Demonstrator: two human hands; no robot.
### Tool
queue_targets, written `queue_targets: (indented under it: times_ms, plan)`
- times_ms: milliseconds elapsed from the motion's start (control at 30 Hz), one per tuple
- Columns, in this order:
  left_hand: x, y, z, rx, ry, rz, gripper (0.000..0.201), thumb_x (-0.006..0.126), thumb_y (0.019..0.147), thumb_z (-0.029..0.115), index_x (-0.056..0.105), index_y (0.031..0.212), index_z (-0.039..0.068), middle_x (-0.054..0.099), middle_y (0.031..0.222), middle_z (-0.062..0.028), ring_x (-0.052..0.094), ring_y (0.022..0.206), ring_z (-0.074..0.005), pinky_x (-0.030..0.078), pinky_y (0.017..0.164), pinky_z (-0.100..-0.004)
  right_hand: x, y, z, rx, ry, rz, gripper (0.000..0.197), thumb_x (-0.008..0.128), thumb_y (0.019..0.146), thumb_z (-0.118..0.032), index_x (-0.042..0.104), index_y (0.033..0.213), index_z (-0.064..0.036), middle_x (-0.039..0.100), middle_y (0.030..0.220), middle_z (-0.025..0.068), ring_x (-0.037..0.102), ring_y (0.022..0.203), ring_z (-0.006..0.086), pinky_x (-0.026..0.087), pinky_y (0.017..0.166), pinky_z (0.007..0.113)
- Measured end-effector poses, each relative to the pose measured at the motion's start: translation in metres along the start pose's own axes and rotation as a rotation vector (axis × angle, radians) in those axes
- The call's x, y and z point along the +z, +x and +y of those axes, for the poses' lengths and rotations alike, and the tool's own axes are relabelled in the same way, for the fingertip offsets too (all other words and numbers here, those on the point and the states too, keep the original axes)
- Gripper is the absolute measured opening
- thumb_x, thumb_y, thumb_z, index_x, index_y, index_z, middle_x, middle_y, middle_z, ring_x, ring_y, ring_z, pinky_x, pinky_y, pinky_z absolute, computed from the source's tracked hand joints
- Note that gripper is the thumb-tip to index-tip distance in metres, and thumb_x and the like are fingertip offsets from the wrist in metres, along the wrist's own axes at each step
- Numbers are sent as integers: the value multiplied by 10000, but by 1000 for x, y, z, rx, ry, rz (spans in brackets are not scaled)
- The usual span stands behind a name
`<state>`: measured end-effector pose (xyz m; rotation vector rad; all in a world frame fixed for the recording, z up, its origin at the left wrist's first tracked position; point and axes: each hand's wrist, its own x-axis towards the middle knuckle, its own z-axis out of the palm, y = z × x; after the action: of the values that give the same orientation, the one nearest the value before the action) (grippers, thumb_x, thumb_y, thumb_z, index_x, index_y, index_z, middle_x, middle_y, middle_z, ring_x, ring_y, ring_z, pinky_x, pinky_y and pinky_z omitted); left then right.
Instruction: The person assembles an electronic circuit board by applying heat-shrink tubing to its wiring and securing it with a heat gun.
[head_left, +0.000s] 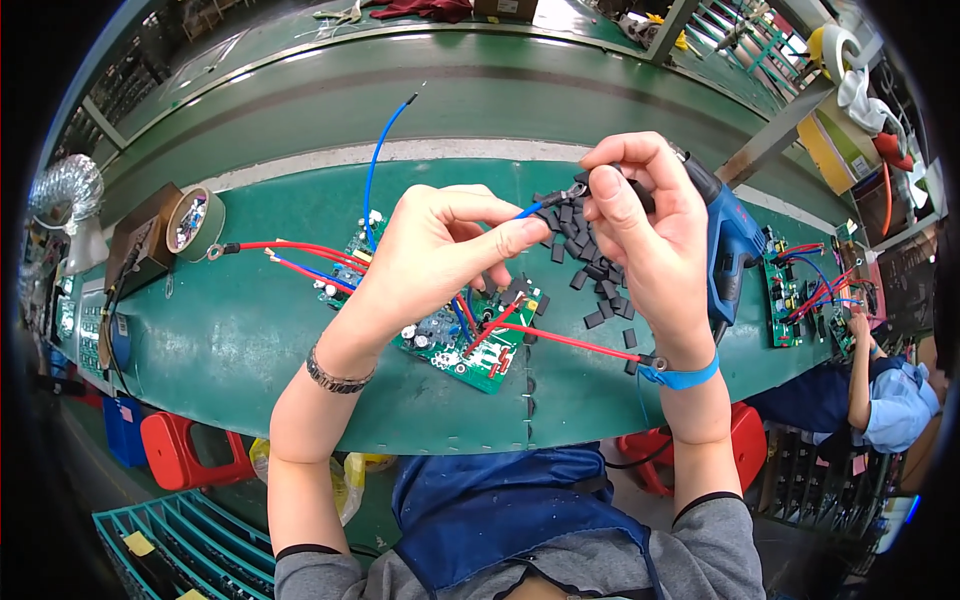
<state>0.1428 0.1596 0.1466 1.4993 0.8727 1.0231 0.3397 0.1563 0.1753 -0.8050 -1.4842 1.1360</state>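
Between the thumb and fingers of my left hand [455,245] is a blue wire [532,210] with a black-sleeved end and a metal ring terminal [577,190]. My right hand [645,235] is closed at that terminal, pinching a small black sleeve [640,193] partly hidden by the fingers. Under my hands lies a green circuit board [485,378] with red and blue wires. One red wire [580,345] runs right to a ring terminal near my right wrist. Many loose black sleeves [575,235] are scattered on the table between my hands.
A blue heat gun [735,240] lies right of my right hand. At the left stand a tub of small parts [213,240] and a brown box [140,235]. Another wired board [790,310] is at the right, near a co-worker's arm [858,375]. Red stools [185,450] stand below the table [240,330].
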Motion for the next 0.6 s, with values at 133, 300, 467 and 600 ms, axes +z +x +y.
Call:
queue_targets:
  times_ms: [133,300,467,600]
  plan:
    - [1,-1,3,-21,50,20,174,695,885,175,748,935,16,635,769,-17,591,569,-44,407,461,-163,1,1,-3,-86,-83,67,167,624,943,-152,579,1035,-20,601,825,4,513,681,13,359,515,157]
    - [0,-1,1,-15,27,19,173,703,880,177,750,932,20,633,758,-12,589,562,-41,407,464,-163,-5,3,-1,50,2,-47,178,631,938,-153,574,1037,-16,600,797,6,502,662,13,353,503,157]
    - [-1,-1,0,-27,18,13,175,707,877,179,745,921,15,635,773,-18,597,570,-45,411,466,-170,1,1,4,-27,-175,-62,163,669,898,-128,605,987,-7,604,780,-3,524,690,13,423,591,163]
    - [-9,-2,3,-88,69,-85,244,665,913,223,709,987,-4,659,853,-31,635,688,-73,471,544,-195,3,13,16,88,-171,-236,166,697,850,-107,625,948,6,623,826,-4,567,741,34,465,657,187]
